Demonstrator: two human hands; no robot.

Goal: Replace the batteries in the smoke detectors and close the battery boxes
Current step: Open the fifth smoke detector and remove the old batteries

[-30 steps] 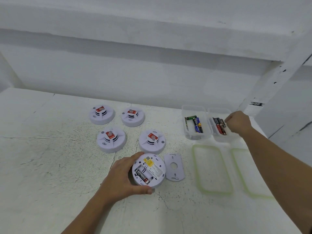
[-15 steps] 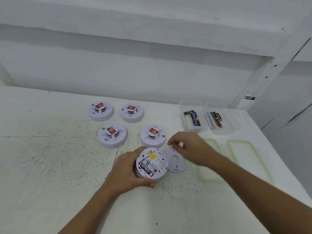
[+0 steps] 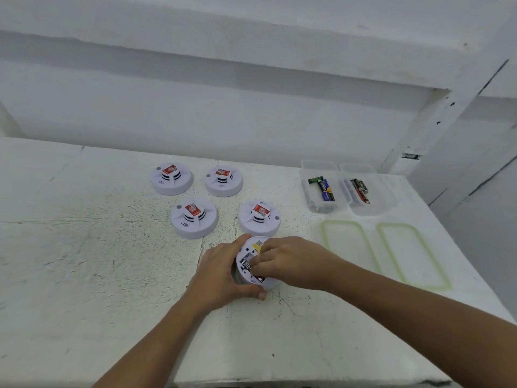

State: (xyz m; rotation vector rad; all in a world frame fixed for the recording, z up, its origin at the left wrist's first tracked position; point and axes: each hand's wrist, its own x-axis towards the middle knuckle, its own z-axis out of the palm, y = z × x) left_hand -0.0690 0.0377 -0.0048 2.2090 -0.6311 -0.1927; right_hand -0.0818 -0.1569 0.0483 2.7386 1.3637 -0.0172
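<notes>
An overturned white smoke detector (image 3: 258, 244) lies near the table's middle with its battery compartment open. My left hand (image 3: 221, 275) grips its rim from the left. My right hand (image 3: 291, 261) reaches over it, fingertips curled onto a black battery (image 3: 246, 265) in the compartment. My right hand hides the loose cover plate. Two clear battery boxes stand open at the back right: the left box (image 3: 306, 193) holds green and blue batteries (image 3: 324, 189), the right box (image 3: 384, 198) holds dark and red batteries (image 3: 359, 190).
Several closed smoke detectors with red labels sit behind my hands, such as one detector (image 3: 194, 217) and another (image 3: 260, 217). Two green-rimmed lids (image 3: 347, 247) (image 3: 411, 253) lie flat in front of the boxes. The table's right edge (image 3: 461, 264) runs close to the lids.
My right hand came back from the right battery box, crossed over the cover plate, and now sits on the open detector's compartment. My left hand kept its grip on the detector.
</notes>
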